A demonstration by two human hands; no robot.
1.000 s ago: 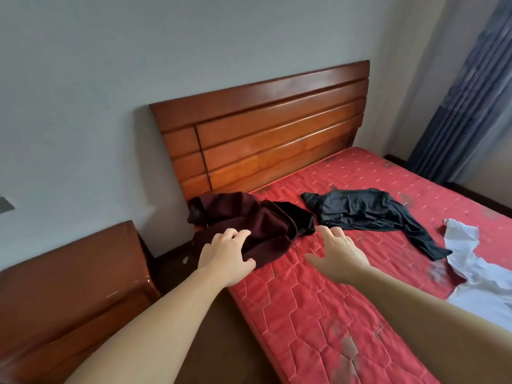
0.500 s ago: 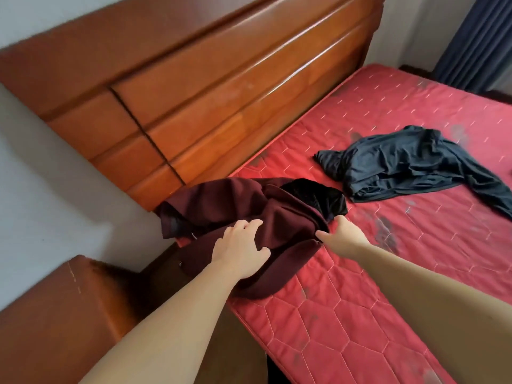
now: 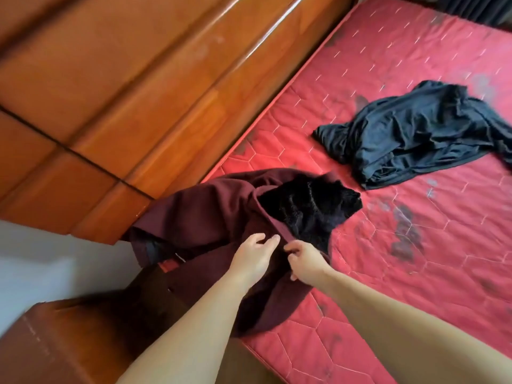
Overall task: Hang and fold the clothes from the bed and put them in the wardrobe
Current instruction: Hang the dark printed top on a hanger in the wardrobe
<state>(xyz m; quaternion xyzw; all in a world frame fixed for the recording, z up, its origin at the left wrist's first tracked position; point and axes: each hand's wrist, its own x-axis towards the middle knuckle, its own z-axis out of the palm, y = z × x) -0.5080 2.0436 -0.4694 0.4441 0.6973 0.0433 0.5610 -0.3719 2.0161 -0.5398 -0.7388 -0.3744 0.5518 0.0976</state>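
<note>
Both bare arms reach forward; left hand point(image 3: 253, 257) lies palm-down, fingers loosely spread, right hand point(image 3: 303, 257) beside it, fingers curled.

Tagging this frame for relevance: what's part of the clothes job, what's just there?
Job:
maroon coat with black furry lining, under both hands
left hand
right hand
dark grey garment
red mattress

Just there:
wooden headboard
wooden bedside cabinet
dark curtain

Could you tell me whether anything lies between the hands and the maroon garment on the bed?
Nothing visible does. The left hand and right hand are both already on the maroon garment at the corner of the red mattress. The dark grey garment lies apart, farther along the bed.
</note>
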